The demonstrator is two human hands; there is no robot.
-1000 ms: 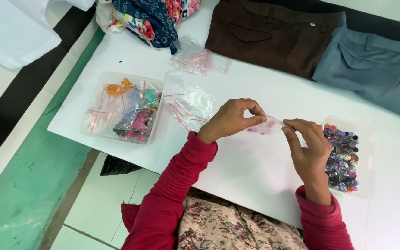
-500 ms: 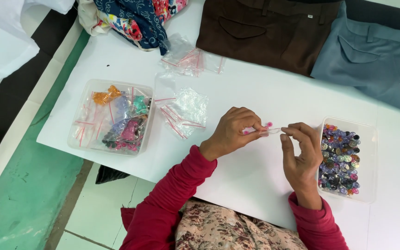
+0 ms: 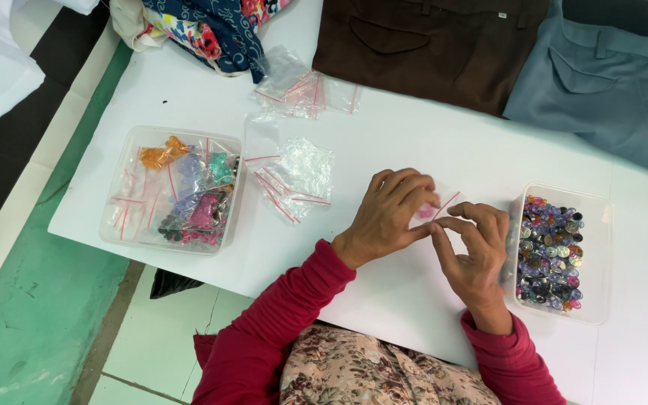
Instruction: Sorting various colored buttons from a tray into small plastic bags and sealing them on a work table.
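Head view: both hands (image 3: 429,225) pinch small bag (image 3: 444,204) mid-table.

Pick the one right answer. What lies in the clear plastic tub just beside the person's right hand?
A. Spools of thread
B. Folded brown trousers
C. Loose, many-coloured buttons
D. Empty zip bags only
C: the clear tub next to the right hand is filled with loose buttons in purple, pink and silvery colours, while both hands pinch a small clear zip bag between them.
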